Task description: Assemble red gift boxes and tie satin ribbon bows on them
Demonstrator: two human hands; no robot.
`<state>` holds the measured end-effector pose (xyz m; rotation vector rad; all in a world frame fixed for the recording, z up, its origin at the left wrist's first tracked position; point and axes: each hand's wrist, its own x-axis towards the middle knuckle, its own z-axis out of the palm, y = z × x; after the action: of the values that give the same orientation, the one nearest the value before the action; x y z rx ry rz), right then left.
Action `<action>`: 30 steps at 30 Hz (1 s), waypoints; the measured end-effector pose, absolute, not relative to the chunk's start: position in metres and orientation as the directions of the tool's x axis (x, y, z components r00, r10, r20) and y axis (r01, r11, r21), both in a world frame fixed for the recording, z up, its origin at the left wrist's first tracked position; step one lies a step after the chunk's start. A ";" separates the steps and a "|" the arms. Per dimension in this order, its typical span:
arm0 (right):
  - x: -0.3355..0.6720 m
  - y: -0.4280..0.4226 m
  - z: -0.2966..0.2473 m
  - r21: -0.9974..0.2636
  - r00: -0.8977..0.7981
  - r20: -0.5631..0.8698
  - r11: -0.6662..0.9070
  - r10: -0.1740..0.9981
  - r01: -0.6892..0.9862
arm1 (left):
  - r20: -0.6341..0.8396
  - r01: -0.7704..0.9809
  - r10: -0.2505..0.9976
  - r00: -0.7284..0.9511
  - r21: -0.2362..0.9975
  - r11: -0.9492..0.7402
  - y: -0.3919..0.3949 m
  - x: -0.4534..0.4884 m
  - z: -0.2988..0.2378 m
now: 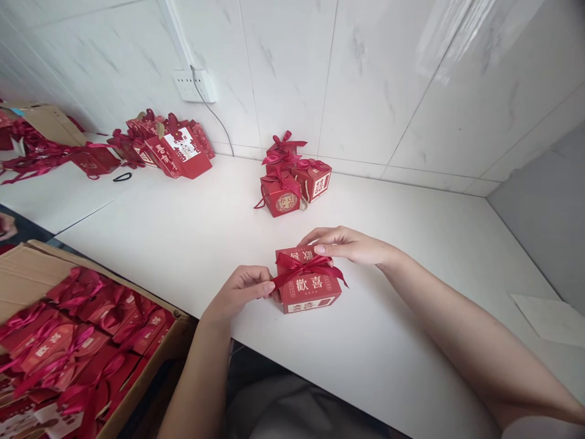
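A red gift box [311,285] with gold and white Chinese characters stands on the white table before me. Across its top is a dark red ribbon bow [304,266]. My left hand [244,289] is at the box's left side, thumb and forefinger pinched on the ribbon's left tail. From behind, my right hand [350,245] holds the box, its thumb on the top edge and its fingers along the far side, partly hidden. The bow's right tail hangs loose over the right edge.
Several ribboned red boxes [281,198] stand near the wall. A red gift bag [185,152] and more boxes lie farther left. At lower left, a carton [183,332] holds many boxes. White paper [548,317] lies right. Another person's hand [6,226] shows at the left edge.
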<state>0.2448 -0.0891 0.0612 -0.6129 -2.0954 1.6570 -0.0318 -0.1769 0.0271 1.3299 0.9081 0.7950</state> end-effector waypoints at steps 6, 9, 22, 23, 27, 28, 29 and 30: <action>0.243 -0.091 0.063 -0.964 -0.811 0.046 0.237 0.584 0.116 | -0.091 0.100 0.879 0.469 0.994 0.050 -0.176 -0.036 0.027; 0.243 -0.094 0.065 -0.965 -0.807 0.042 0.232 0.589 0.119 | -0.126 0.114 0.856 0.502 0.990 0.079 -0.176 -0.037 0.027; 0.253 -0.094 0.076 -0.966 -0.794 0.110 0.254 0.598 0.058 | 0.099 0.367 0.958 0.271 0.909 -0.197 -0.165 -0.032 0.068; 0.254 -0.093 0.075 -0.965 -0.812 0.091 0.251 0.576 0.070 | 0.143 0.388 0.947 0.287 0.887 -0.252 -0.163 -0.024 0.074; 0.260 -0.086 0.073 -0.974 -0.865 0.033 0.211 0.501 0.085 | 0.254 0.414 0.863 0.437 0.795 -0.443 -0.159 0.011 0.086; 0.260 -0.085 0.073 -0.975 -0.870 0.035 0.209 0.492 0.078 | 0.255 0.433 0.857 0.448 0.776 -0.457 -0.159 0.018 0.087; 0.261 -0.085 0.073 -0.975 -0.873 0.045 0.211 0.486 0.068 | 0.249 0.455 0.858 0.450 0.762 -0.460 -0.159 0.023 0.086; 0.261 -0.085 0.074 -0.975 -0.874 0.054 0.215 0.483 0.058 | 0.241 0.476 0.863 0.444 0.753 -0.455 -0.159 0.028 0.084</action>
<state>0.2610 -0.0849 0.0738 -0.5045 -2.1489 1.7009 0.0276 -0.1593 0.0842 2.0964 1.1170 0.8346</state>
